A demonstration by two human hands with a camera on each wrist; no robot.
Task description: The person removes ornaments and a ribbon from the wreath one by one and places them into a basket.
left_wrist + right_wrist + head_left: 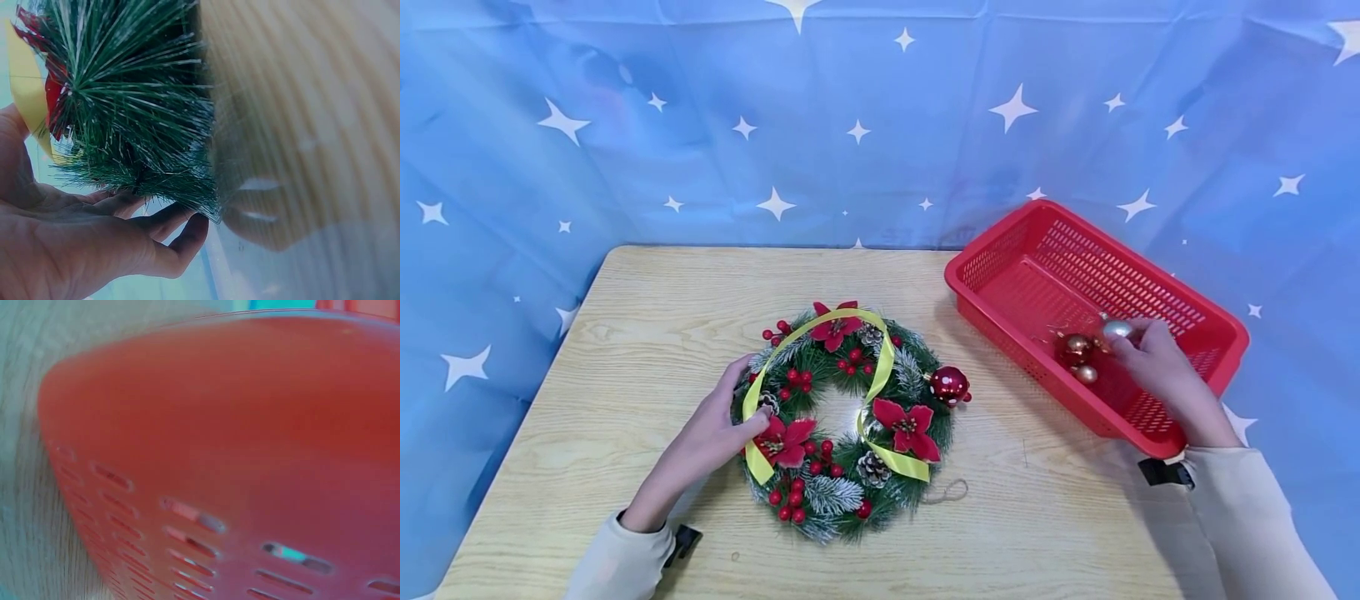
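A green Christmas wreath (842, 421) with red flowers, berries, pine cones, a yellow ribbon and a red bauble (949, 385) lies on the wooden table (625, 333). My left hand (730, 421) grips its left rim; in the left wrist view the fingers (169, 234) curl under the needles (137, 100). My right hand (1150, 354) reaches into the red basket (1000, 258) and pinches a silver bauble (1116, 328). A red-gold bauble (1075, 348) and a small gold one (1086, 374) lie beside it. The right wrist view shows only the basket wall (219, 444).
A blue star-patterned cloth (850, 108) hangs behind and beside the table. The basket sits at the table's right edge, partly overhanging. A loop of string (947, 492) lies by the wreath's lower right.
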